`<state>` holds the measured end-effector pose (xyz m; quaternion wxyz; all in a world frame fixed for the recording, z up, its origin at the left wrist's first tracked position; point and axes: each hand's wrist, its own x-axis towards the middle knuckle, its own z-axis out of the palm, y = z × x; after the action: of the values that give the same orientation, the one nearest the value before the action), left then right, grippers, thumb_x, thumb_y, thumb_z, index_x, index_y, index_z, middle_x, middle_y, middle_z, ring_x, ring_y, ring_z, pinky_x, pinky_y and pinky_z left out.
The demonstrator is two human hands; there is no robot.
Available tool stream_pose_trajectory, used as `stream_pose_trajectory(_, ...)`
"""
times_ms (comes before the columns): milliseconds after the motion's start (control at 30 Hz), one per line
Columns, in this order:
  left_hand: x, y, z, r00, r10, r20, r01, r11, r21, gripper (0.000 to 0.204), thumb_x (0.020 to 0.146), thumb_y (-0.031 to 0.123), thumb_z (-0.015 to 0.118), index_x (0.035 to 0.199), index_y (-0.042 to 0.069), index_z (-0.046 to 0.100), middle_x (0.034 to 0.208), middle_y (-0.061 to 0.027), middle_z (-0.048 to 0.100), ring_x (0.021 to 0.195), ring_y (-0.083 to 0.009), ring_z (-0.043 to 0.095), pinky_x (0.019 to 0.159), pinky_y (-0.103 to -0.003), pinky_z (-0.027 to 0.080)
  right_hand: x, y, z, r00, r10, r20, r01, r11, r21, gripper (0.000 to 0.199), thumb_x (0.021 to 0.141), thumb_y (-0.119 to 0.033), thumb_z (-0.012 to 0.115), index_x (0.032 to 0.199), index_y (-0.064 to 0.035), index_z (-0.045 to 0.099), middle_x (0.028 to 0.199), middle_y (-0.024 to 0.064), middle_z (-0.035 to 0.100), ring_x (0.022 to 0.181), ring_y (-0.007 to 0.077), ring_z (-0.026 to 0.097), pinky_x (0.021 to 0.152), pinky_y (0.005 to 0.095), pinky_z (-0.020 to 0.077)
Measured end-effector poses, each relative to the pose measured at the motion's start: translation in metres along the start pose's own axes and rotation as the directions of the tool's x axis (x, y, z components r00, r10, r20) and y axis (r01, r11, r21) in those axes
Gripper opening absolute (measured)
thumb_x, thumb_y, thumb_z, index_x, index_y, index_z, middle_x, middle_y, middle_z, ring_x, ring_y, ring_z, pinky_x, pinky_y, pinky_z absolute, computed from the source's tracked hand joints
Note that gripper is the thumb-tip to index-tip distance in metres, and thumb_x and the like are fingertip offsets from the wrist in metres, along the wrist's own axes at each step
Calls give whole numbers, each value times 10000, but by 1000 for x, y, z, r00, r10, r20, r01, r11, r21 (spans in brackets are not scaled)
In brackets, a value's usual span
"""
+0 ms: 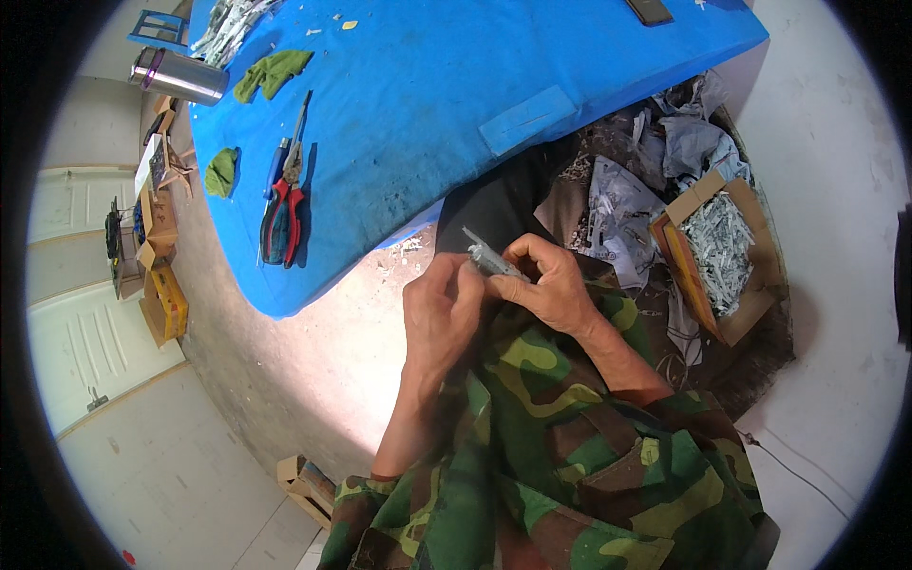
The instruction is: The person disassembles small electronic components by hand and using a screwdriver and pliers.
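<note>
In front of my lap, my right hand (pixel 553 287) grips a small silver-grey bundle of thin strips (pixel 496 263) between thumb and bent forefinger. A thin piece sticks up from the bundle's far end. My left hand (pixel 442 302) is closed, its fingertips pinched at the bundle's left side; what lies between those fingertips is hidden. Beyond my hands on the blue-covered table (pixel 399 123) lie red-and-black-handled pliers (pixel 282 211) and a blue-handled screwdriver (pixel 276 166), side by side and partly overlapping.
Two green cloth pieces (pixel 273 76), a steel flask (pixel 180 76) and a heap of grey strips (pixel 228 27) are on the table. To my right stands an open cardboard box (pixel 700 195) full of similar strips, beside grey plastic bags (pixel 698 147). More cartons (pixel 163 304) line the left wall.
</note>
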<state>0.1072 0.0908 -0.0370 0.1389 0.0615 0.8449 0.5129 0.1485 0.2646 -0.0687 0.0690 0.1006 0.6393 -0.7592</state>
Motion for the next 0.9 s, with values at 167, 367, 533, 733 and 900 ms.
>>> stream_pose_trajectory(167, 1, -9, 8, 992, -118, -38, 118, 993, -5, 205, 964, 146, 623, 956, -44, 698, 765, -221, 700, 672, -280, 701, 641, -369, 525, -3, 17, 3, 997, 76, 12, -77, 983, 168, 178, 965, -180, 748, 962, -27, 658, 841, -31, 619, 778, 45, 545, 685, 225, 441)
stream_pose_trajectory(367, 7, -16, 16, 990, -143, 1, 143, 988, -62, 240, 1022, 193, 579, 962, -20, 673, 711, -40, 634, 545, -78, 542, 483, -246, 412, 0, 19, -3, 989, 147, 4, -146, 978, 152, 287, 1041, -310, 639, 954, -37, 661, 820, -28, 599, 727, 36, 504, 623, 227, 399)
stream_pose_trajectory(533, 4, -6, 16, 970, -238, 48, 242, 962, -130, 255, 1034, 204, 561, 1015, -17, 688, 722, -43, 640, 523, -81, 532, 472, -236, 413, -1, 33, -13, 968, 248, -30, -218, 898, 383, 427, 1091, -430, 514, 962, -52, 664, 770, 4, 606, 594, 55, 491, 506, 222, 368)
stream_pose_trajectory(733, 1, 0, 4, 928, -346, 141, 372, 892, -256, 246, 1025, 209, 573, 1076, -1, 689, 802, -60, 676, 592, -85, 564, 535, -223, 457, 4, 42, -20, 949, 313, 36, -253, 686, 682, 492, 1106, -505, 419, 1006, -68, 623, 755, 20, 566, 530, 64, 441, 421, 207, 302)
stream_pose_trajectory(900, -2, -8, 4, 957, -271, 103, 286, 937, -198, 237, 1016, 166, 586, 1115, -27, 680, 800, -74, 691, 616, -106, 599, 550, -254, 476, 10, 47, -30, 920, 392, -11, -195, 483, 854, 426, 1060, -490, 523, 955, -91, 628, 760, 30, 616, 517, 91, 470, 418, 214, 309)
